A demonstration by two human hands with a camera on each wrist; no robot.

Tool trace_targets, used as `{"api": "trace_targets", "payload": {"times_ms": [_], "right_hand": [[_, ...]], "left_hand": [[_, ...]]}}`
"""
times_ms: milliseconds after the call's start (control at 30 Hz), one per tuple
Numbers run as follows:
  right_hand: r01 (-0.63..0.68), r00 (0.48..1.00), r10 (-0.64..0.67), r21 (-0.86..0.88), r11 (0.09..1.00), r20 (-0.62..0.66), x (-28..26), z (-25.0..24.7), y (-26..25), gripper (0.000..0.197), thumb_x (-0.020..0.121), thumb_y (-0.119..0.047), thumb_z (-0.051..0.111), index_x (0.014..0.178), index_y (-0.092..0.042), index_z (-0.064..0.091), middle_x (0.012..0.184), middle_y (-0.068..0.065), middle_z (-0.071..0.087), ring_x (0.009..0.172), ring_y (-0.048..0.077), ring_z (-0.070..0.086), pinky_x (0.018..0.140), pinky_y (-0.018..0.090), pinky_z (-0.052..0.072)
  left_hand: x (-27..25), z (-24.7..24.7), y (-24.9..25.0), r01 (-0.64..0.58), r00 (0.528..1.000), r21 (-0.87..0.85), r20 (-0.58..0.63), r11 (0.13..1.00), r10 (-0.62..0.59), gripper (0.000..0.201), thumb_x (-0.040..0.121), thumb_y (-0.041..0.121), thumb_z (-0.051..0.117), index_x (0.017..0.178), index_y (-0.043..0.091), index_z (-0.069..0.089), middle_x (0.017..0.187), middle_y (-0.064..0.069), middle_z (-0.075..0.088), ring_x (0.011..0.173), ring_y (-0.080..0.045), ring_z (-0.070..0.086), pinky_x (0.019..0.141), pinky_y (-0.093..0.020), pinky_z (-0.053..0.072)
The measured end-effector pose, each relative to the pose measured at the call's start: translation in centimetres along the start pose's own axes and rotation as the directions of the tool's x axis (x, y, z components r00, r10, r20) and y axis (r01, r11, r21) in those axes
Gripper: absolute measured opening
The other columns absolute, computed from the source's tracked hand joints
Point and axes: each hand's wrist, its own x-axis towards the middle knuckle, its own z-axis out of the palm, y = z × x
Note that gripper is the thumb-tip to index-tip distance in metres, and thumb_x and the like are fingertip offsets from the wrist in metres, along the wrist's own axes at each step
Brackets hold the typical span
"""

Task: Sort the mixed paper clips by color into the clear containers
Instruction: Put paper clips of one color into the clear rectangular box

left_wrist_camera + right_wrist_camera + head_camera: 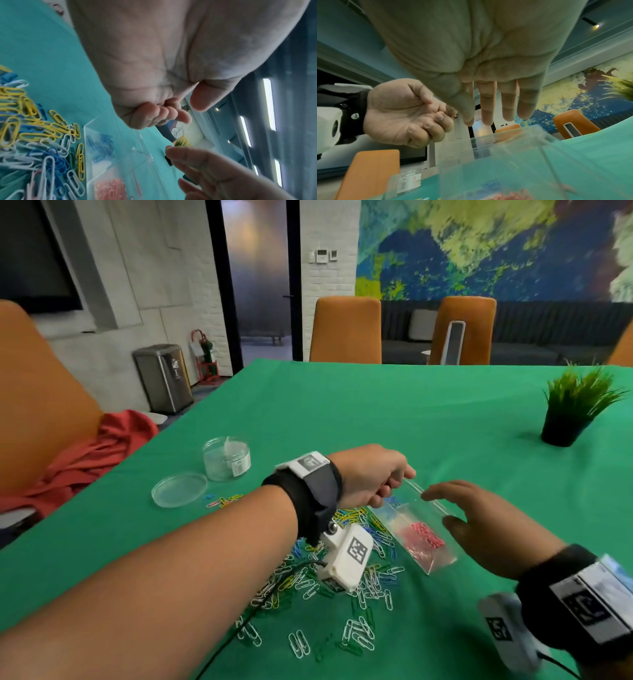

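Clips (329, 587): mixed white, yellow, blue and green pile on the green counter (428, 412), nearest the viewer, under the left wrist.
Tray (416, 529): clear, divided, just right of the pile; pink clips (426, 539) in the near compartment, blue clips (101, 146) in the next one.
Right hand (479, 529): grip released, fingers straight, above the tray's right edge.
Left hand (370, 475): grip clenched above the tray's far end; contents cannot be told.
Lid (180, 489): flat, left of the pile.
Jar (226, 458): clear, uncapped, just beyond the lid.
Plant (572, 409): far right.
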Motion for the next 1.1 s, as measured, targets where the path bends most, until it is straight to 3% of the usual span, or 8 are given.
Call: {"api": "trace_targets", "payload": {"times_ms": [233,367,467,533,667,900,1000,1100], "right_hand": [[-0.224,0.974,0.22,0.097,0.97,0.043,0.8,0.7,0.4,0.061,0.08,0.009,0.047,0.137,-0.014,0.049,0.137,0.01,0.055,0.125,0.025,0.052,0.109,0.036,0.037],[-0.292,0.957,0.287,0.165,0.942,0.051,0.0,0.7,1.4,0.06,0.081,0.009,0.047,0.138,-0.012,0.047,0.135,0.012,0.057,0.124,0.026,0.053,0.11,0.042,0.037],[-0.325,0.946,0.321,0.134,0.936,0.052,-0.8,-0.1,1.4,0.056,0.085,0.004,0.054,0.138,-0.014,0.047,0.137,0.011,0.055,0.123,0.027,0.053,0.109,0.037,0.037],[-0.279,0.96,0.277,0.074,0.957,0.029,-1.0,-0.7,0.9,0.051,0.086,-0.005,0.061,0.135,-0.018,0.052,0.136,0.009,0.055,0.122,0.025,0.054,0.106,0.033,0.037],[-0.02,0.998,0.018,-0.042,0.999,-0.06,-0.7,-1.2,-2.5,0.039,0.082,-0.018,0.071,0.119,-0.024,0.063,0.129,0.003,0.058,0.114,0.025,0.056,0.1,0.032,0.039],[0.399,0.901,-0.354,-0.153,0.904,0.252,2.6,1.7,-12.7,0.028,0.091,-0.037,0.057,0.118,-0.039,0.058,0.12,-0.021,0.057,0.104,0.008,0.061,0.092,0.027,0.047],[0.48,0.844,-0.418,-0.125,0.869,0.336,5.1,4.4,-16.4,0.026,0.09,-0.03,0.053,0.113,-0.037,0.062,0.114,-0.019,0.062,0.102,0.008,0.062,0.089,0.029,0.051],[0.49,0.83,-0.41,-0.145,0.859,0.378,8.0,7.1,-19.4,0.03,0.086,-0.022,0.046,0.106,-0.035,0.064,0.104,-0.011,0.067,0.095,0.016,0.065,0.082,0.033,0.055]], "left_hand": [[0.0,2.7,0.2,-0.03,0.993,-0.142,0.106,0.989,0.046,0.031,0.071,0.02,0.044,0.098,0.012,0.056,0.079,-0.001,0.043,0.067,-0.013,0.036,0.061,-0.027,0.03],[0.1,3.9,-0.2,-0.062,0.992,-0.061,0.102,0.996,0.068,0.019,0.1,0.014,0.044,0.113,0.011,0.058,0.092,-0.004,0.055,0.076,-0.012,0.05,0.074,-0.025,0.043],[-1.0,1.2,-0.5,-0.111,0.994,0.144,0.029,0.983,0.108,0.034,0.101,0.009,0.046,0.133,0.006,0.058,0.119,-0.012,0.059,0.101,-0.019,0.054,0.102,-0.038,0.046],[-3.0,-2.3,-0.9,-0.136,0.989,0.357,-0.008,0.924,0.148,0.036,0.098,0.012,0.048,0.132,0.014,0.06,0.13,-0.01,0.061,0.11,-0.017,0.058,0.106,-0.037,0.047],[-10.3,-10.9,-3.5,0.005,0.967,0.773,-0.165,0.635,0.193,0.029,0.093,0.018,0.058,0.12,0.025,0.066,0.117,0.008,0.065,0.101,-0.006,0.061,0.089,-0.019,0.045],[-21.0,-19.9,-11.5,0.457,0.854,0.744,-0.521,0.488,-0.006,0.015,0.086,0.018,0.066,0.096,0.026,0.074,0.097,0.01,0.074,0.091,-0.006,0.067,0.082,-0.02,0.049],[-21.9,-19.6,-13.2,0.498,0.857,0.744,-0.502,0.444,-0.12,0.019,0.087,0.022,0.065,0.102,0.026,0.076,0.102,0.012,0.074,0.09,-0.003,0.065,0.081,-0.017,0.047],[-21.2,-19.6,-13.5,0.487,0.856,0.752,-0.512,0.444,-0.07,0.028,0.09,0.025,0.062,0.117,0.029,0.072,0.114,0.012,0.072,0.103,-0.006,0.065,0.089,-0.018,0.046]]}}
